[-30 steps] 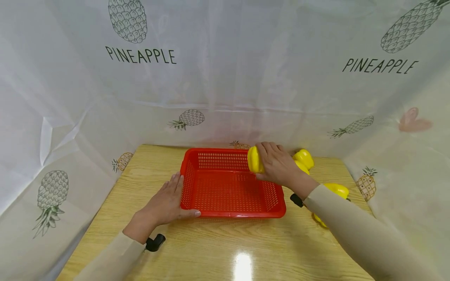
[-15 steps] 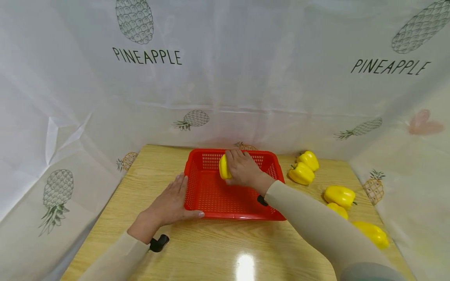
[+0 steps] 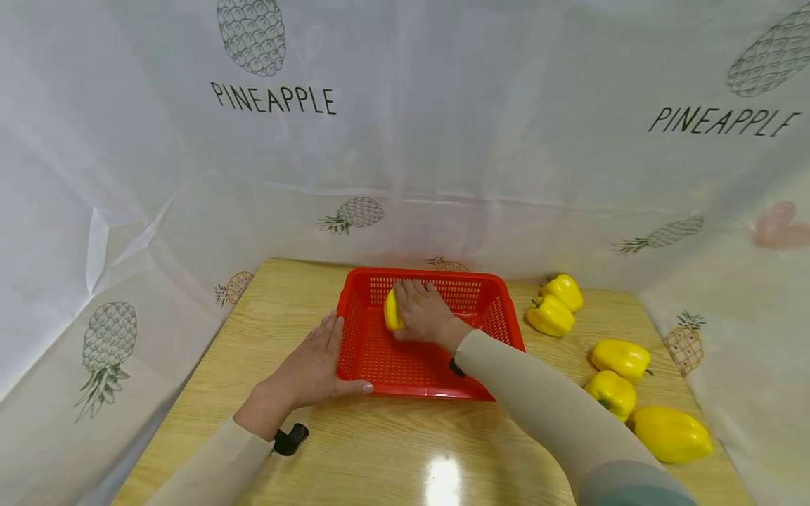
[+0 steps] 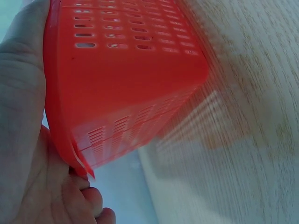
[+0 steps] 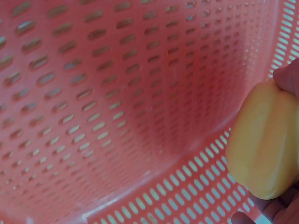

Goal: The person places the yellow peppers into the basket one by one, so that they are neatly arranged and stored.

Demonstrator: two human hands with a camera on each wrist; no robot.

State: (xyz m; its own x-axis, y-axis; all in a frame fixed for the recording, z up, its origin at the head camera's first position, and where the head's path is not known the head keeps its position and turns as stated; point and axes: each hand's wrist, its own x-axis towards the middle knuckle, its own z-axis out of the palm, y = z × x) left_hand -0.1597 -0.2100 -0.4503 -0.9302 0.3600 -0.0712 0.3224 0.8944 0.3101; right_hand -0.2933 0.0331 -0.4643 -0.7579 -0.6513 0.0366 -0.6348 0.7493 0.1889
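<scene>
A yellow bell pepper (image 3: 391,310) is held in my right hand (image 3: 424,313), inside the left half of a red plastic basket (image 3: 405,391) with slotted walls. In the right wrist view the bell pepper (image 5: 261,140) sits between thumb and fingers, close to the perforated basket surface (image 5: 154,56). My left hand (image 3: 310,365) rests against the basket's front left corner, fingers extended along the left side and thumb along the front rim. The left wrist view shows that corner of the basket (image 4: 121,79) from outside, with the hand (image 4: 32,126) at its rim.
To the right of the basket, two yellow peppers (image 3: 550,315) lie together at the back. Several more, among them a pepper (image 3: 672,434) near the right edge, lie further forward on the wooden table (image 3: 361,450). A white pineapple-print sheet (image 3: 443,140) surrounds the table.
My right hand has carried the bell pepper leftward from above the basket's right side and lowered it into the basket. The left hand keeps its place at the corner.
</scene>
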